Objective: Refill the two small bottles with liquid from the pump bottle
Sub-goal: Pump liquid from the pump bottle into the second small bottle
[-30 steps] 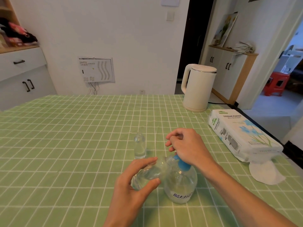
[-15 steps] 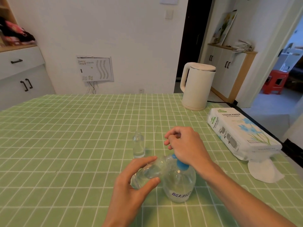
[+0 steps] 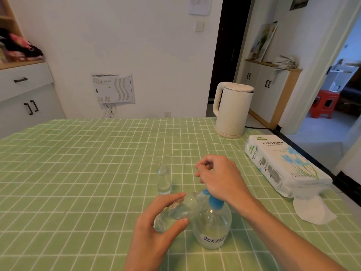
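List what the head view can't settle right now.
Head view only:
- pump bottle nozzle: hidden under the right hand; only the blue collar shows.
- held small bottle, in the left hand: its mouth is lost behind clear plastic and the right hand.
- standing small bottle fill level: too small, clear.
- right hand fingers: curled; whether they pinch anything is unclear.

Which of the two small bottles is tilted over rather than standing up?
The small bottle gripped in the left hand, tipped toward the pump bottle; the other small bottle stands upright on the table, untouched.
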### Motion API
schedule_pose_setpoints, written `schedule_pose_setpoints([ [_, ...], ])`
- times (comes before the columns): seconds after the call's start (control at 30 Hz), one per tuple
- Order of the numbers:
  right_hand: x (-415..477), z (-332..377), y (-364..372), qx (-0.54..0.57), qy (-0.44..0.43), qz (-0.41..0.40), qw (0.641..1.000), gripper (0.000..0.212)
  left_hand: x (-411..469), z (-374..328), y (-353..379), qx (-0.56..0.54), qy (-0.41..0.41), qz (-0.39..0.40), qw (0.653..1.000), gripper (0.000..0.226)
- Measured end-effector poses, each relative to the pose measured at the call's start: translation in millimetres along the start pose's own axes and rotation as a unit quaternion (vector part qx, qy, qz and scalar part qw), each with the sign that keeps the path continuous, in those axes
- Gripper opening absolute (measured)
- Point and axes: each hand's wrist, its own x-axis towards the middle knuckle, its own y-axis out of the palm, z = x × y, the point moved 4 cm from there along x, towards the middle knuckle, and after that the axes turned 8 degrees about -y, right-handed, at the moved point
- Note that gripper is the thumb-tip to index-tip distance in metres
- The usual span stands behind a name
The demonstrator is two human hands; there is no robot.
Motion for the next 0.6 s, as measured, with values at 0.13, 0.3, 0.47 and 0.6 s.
schedule_pose_setpoints([
  [0.13,-0.6,0.1,1.7,0.003,0.005,0.005,1.000,0.024,0.5,-0.1,-0.9,-0.001,0.005,-0.001,1.000,0.067],
  [0.3,-0.4,-6.3,5.3,0.022,0.007,-0.004,1.000,0.031,2.0,1.5,0.1,0.001,0.004,0.001,1.000,0.063],
  [0.47,-2.6,-10.2,9.7,0.025,0.013,0.005,1.000,0.032,0.5,4.2,2.4,0.000,-0.001,0.007,1.000,0.064],
  [0.6,-2.2,-10.0,8.9,0.024,0.011,-0.001,1.000,0.030,-0.4,5.8,2.2,-0.008,-0.007,0.007,1.000,0.063],
])
